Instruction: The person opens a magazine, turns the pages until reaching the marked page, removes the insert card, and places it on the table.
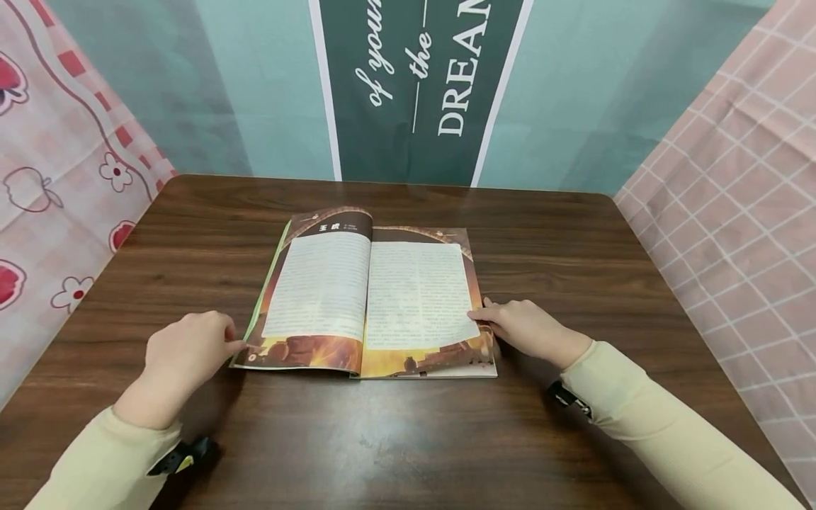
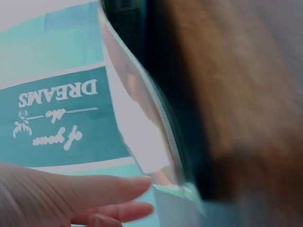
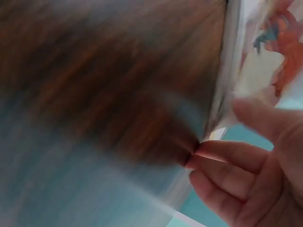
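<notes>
An open magazine (image 1: 417, 297) lies on the dark wood-grain table (image 1: 382, 443), its right edge pinched between thumb and fingers of the right hand (image 1: 524, 327). The left hand (image 1: 189, 347) is at its lower left corner, though whether gripping or merely touching I cannot tell.

In the middle, dark-brown wood-grain tabletop (image 1: 561, 262), rounded at the far corners. Behind, pale teal cloth backdrop (image 1: 274, 85) with dark green vertical band (image 1: 382, 152) between white stripes (image 1: 324, 88). On the band, white lettering (image 1: 419, 57) turned sideways; legible in left wrist view as "of your the DREAMS". Left, pink-and-white checked cloth (image 1: 44, 142) printed with red fruit (image 1: 9, 283) and flowers (image 1: 115, 172). Right, pink cloth with white grid (image 1: 733, 177). Diffuse glare (image 1: 382, 435) near the front.
</notes>
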